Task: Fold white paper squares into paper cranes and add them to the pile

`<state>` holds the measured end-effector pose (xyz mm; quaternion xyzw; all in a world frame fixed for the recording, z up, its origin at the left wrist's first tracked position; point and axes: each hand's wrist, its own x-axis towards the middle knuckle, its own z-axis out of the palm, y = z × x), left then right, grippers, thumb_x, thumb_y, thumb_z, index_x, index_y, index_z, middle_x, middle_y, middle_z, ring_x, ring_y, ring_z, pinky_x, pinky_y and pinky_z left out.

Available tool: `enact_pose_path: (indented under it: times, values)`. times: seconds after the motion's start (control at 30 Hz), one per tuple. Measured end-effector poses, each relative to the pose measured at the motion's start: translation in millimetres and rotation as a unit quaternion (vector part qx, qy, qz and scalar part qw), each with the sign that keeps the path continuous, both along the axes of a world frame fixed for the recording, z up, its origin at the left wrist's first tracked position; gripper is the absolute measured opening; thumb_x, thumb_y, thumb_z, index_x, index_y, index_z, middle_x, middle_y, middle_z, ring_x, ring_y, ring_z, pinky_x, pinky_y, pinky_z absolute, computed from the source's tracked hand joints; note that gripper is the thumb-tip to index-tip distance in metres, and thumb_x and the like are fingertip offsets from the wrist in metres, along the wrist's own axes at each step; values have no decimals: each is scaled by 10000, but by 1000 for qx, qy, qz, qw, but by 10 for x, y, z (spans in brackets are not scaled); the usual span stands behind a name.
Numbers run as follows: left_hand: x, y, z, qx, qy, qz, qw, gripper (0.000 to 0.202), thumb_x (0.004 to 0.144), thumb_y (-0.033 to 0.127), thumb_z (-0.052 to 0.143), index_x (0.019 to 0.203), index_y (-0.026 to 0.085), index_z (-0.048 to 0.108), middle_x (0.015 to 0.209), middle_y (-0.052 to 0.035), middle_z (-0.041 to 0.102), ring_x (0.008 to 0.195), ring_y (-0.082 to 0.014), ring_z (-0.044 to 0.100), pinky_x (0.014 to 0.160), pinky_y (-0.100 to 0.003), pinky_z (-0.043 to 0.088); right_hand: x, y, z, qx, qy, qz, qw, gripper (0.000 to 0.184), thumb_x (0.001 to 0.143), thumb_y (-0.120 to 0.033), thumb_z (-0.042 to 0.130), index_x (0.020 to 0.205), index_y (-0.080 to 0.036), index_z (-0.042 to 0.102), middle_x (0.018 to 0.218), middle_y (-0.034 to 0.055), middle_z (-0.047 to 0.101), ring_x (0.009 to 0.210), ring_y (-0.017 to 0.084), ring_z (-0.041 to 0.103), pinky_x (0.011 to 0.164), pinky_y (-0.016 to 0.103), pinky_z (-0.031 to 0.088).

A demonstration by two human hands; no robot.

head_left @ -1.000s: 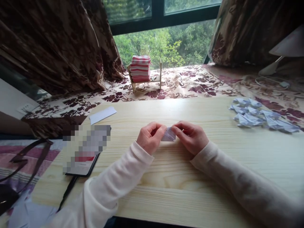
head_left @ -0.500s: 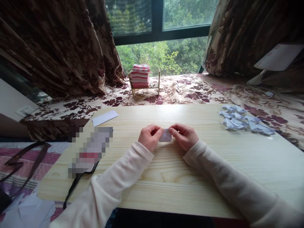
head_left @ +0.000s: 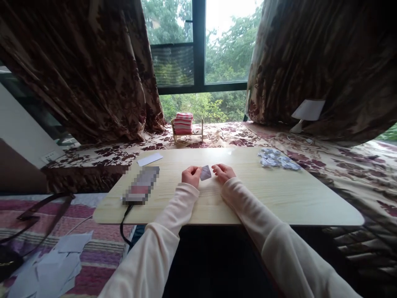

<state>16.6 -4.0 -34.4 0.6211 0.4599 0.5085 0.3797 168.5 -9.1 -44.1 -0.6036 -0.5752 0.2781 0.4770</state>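
Note:
A small square of folded paper (head_left: 206, 173), greyish with faint crease lines, is pinched at its left edge by my left hand (head_left: 191, 175), just over the wooden table. My right hand (head_left: 223, 172) is a little to the right of the paper, apart from it, its fingers curled loosely with a gap and nothing between them. Off to the right on the tabletop lies a heap of folded paper pieces (head_left: 276, 159). A white paper strip (head_left: 150, 159) rests near the table's back left edge.
On the left of the pale wooden table (head_left: 248, 207) lies a blurred-out device (head_left: 142, 186) with a black strap. Loose white sheets (head_left: 52, 265) cover part of the striped bedspread. Beyond the table stand a small rack with striped cloths (head_left: 182, 123) and a lamp (head_left: 308, 110).
My right hand has let go of the paper and moved off to the right. The paper now sits tilted in my left hand. The view has tipped upward and back.

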Motion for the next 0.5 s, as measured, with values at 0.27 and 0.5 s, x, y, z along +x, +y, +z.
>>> enact_pose_path:
  times: [0.27,0.5]
  values:
    - [-105,-467,-14,-25,-51,22,998,256,865,321,525,1030,129,568,1004,-55,601,849,-167,598,731,-349,514,-196,-558,-1,28,-20,19,999,259,885,-345,506,1024,-138,576,987,46,612,842,156,601,749,357,504]
    - [-85,-385,5,-53,-76,15,996,259,862,311,532,1045,130,563,1018,-56,597,852,-168,597,723,-345,517,-203,-474,-32,37,-24,27,999,264,880,-337,516,1046,-138,568,1018,51,603,863,165,599,750,360,506]
